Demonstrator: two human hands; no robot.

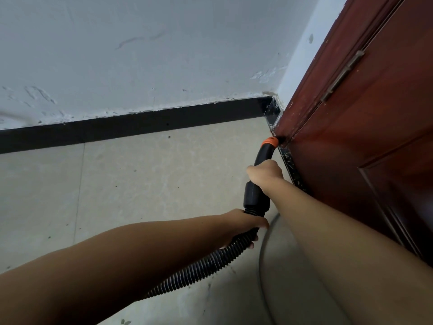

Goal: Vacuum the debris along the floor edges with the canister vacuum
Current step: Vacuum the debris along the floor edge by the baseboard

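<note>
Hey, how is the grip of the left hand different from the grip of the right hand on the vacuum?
The right hand grips the smooth rigid black handle, close to the orange collar at the door. The left hand grips the ribbed hose, just behind the handle. The right hand sits farther forward, towards the corner; the left hand is nearer the body. Both are closed around the same vacuum line.

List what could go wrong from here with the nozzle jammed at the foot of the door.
1. The nozzle presses against the red door at its base; pushing harder may scuff the finish.
2. The left hand bends the hose sharply just behind the black cuff; it could kink and cut suction.
3. Specks on the dark threshold strip behind the right hand may get missed.
</note>
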